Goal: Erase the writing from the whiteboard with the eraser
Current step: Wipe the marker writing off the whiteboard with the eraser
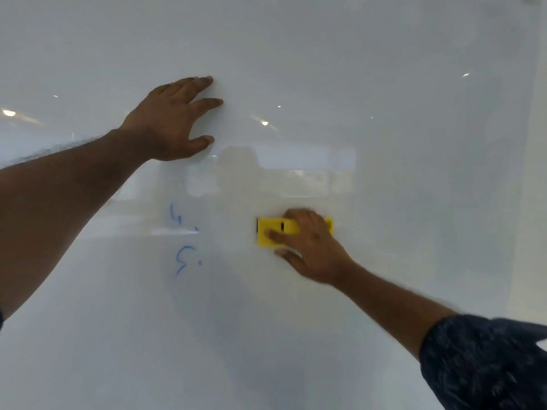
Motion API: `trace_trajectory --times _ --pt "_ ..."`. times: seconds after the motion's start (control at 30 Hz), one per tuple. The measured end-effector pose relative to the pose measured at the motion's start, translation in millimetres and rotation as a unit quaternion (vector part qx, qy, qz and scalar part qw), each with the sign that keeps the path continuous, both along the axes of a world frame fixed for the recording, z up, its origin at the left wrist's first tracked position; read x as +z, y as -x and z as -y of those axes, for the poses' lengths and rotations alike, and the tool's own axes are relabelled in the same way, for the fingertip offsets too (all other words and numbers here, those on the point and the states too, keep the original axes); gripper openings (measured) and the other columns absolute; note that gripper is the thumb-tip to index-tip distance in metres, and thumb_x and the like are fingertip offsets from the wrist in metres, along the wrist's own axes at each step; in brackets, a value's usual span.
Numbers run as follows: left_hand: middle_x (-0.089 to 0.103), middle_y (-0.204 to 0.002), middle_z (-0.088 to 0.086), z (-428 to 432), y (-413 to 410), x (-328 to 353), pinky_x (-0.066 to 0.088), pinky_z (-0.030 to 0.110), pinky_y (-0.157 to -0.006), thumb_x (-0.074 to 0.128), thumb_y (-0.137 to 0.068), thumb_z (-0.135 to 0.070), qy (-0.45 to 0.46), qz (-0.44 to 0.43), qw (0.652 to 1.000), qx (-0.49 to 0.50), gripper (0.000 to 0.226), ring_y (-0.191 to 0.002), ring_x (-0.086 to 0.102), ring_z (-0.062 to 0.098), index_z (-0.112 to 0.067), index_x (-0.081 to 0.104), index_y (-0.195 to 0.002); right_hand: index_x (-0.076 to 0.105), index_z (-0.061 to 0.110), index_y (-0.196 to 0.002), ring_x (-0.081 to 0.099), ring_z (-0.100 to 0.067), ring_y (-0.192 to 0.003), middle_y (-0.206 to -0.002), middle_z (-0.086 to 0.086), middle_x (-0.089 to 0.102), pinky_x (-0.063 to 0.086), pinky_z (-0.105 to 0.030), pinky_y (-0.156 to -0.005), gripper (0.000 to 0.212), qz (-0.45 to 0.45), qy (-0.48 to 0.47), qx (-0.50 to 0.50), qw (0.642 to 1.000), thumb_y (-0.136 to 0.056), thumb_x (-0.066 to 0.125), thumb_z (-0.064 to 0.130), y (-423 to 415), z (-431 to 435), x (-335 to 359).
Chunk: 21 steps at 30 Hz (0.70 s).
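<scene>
A glossy whiteboard (384, 84) fills the view. Blue writing (183, 241) remains left of centre: a "4." above a "5.". My right hand (307, 247) presses a yellow eraser (273, 232) flat against the board, to the right of the writing and apart from it; fingers and palm cover the eraser's right half. My left hand (174, 119) rests higher up on the board, fingers spread and holding nothing, above and slightly left of the writing.
Ceiling lights and a pale window shape reflect in the board around the middle. The board's right edge (537, 143) runs down the far right side of the view.
</scene>
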<state>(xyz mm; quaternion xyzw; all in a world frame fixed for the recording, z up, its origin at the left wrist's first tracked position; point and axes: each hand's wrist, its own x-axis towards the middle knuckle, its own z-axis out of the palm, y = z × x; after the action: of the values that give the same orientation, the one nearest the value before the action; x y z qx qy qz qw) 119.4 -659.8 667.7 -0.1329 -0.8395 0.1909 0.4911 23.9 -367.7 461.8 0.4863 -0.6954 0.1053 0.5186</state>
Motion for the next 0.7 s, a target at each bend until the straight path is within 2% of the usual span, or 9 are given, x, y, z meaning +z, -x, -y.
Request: trace_trajectory --times 0.07,0.17,0.23,0.3,0.4,0.47,0.57,0.63,0.7 --pt "0.017 -0.166 0.006 4.6 -4.6 -1.3 0.021 0.049 -0.121 0.062 -0.087 -0.045 -0.002 0.007 1.0 0.005 0.072 -0.152 0.018 0.028 -0.024 0.035 -0.151 0.067 0.027 -0.119 0.051 -0.035 -0.11 -0.118 -0.019 0.061 0.043 -0.043 -0.096 0.031 -0.01 -0.043 -0.003 0.999 -0.089 0.063 0.032 0.6 -12.0 -34.5" --pt "0.013 -0.167 0.004 7.8 -11.0 -2.2 0.02 0.049 -0.121 0.06 -0.088 -0.047 -0.002 0.022 0.999 0.023 0.073 -0.153 0.015 0.026 -0.025 0.032 -0.153 0.072 0.021 -0.111 0.062 -0.04 -0.101 -0.112 -0.023 0.066 0.051 -0.05 -0.09 0.029 -0.085 -0.125 0.002 0.989 -0.095 0.051 0.032 9.2 -21.2 -11.1" --pt "0.013 -0.167 0.004 9.0 -13.3 -1.2 0.02 0.048 -0.121 0.06 -0.088 -0.046 0.007 0.034 0.999 0.027 0.074 -0.153 0.015 0.026 -0.025 0.032 -0.153 0.073 0.018 -0.11 0.063 -0.044 -0.1 -0.112 -0.026 0.065 0.05 -0.051 -0.091 0.03 -0.117 -0.066 0.008 0.991 -0.094 0.051 0.031 14.8 -17.9 28.9" --pt "0.013 -0.167 0.004 11.9 -15.3 0.2 0.02 0.048 -0.121 0.06 -0.088 -0.046 0.01 0.032 0.999 0.028 0.073 -0.153 0.015 0.026 -0.025 0.032 -0.153 0.069 0.022 -0.116 0.057 -0.041 -0.103 -0.118 -0.022 0.06 0.047 -0.044 -0.091 0.029 -0.092 0.032 -0.024 0.995 -0.092 0.057 0.031 16.6 -14.9 67.5" --pt "0.014 -0.167 0.004 15.0 -11.7 -2.0 0.02 0.048 -0.122 0.061 -0.088 -0.045 0.014 0.027 0.999 0.024 0.073 -0.152 0.016 0.027 -0.025 0.033 -0.152 0.066 0.025 -0.12 0.05 -0.038 -0.103 -0.121 -0.019 0.056 0.042 -0.041 -0.089 0.03 -0.037 0.091 -0.032 0.995 -0.09 0.063 0.029 14.9 -7.5 56.8" --pt "0.013 -0.167 0.005 14.5 -9.3 -3.9 0.019 0.047 -0.122 0.062 -0.088 -0.045 0.012 0.023 0.999 0.022 0.074 -0.153 0.015 0.028 -0.024 0.032 -0.153 0.068 0.024 -0.118 0.051 -0.039 -0.106 -0.12 -0.021 0.059 0.041 -0.042 -0.092 0.033 -0.024 0.064 -0.022 0.997 -0.086 0.069 0.024 10.4 -6.9 9.4" --pt "0.011 -0.168 0.004 13.2 -10.3 -2.3 0.018 0.047 -0.123 0.062 -0.088 -0.045 0.009 0.027 0.999 0.027 0.076 -0.153 0.014 0.027 -0.024 0.03 -0.154 0.07 0.026 -0.114 0.056 -0.034 -0.097 -0.113 -0.016 0.065 0.047 -0.04 -0.087 0.032 -0.024 -0.043 -0.006 0.999 -0.082 0.074 0.024 -2.6 -14.7 -46.1" --pt "0.01 -0.168 0.004 13.7 -12.2 -0.3 0.019 0.047 -0.122 0.061 -0.088 -0.046 0.016 0.031 0.999 0.032 0.076 -0.153 0.014 0.026 -0.025 0.03 -0.154 0.071 0.024 -0.113 0.06 -0.035 -0.089 -0.11 -0.016 0.066 0.052 -0.041 -0.081 0.032 -0.042 -0.089 -0.011 0.995 -0.081 0.074 0.024 -2.1 -15.7 -35.1" --pt "0.011 -0.168 0.005 16.0 -14.4 1.2 0.02 0.047 -0.122 0.062 -0.088 -0.046 0.025 0.034 0.999 0.035 0.076 -0.153 0.015 0.027 -0.025 0.031 -0.154 0.071 0.023 -0.113 0.061 -0.039 -0.089 -0.111 -0.019 0.065 0.053 -0.045 -0.081 0.032 -0.057 -0.053 -0.013 0.997 -0.081 0.074 0.023 -0.8 -3.1 3.3"
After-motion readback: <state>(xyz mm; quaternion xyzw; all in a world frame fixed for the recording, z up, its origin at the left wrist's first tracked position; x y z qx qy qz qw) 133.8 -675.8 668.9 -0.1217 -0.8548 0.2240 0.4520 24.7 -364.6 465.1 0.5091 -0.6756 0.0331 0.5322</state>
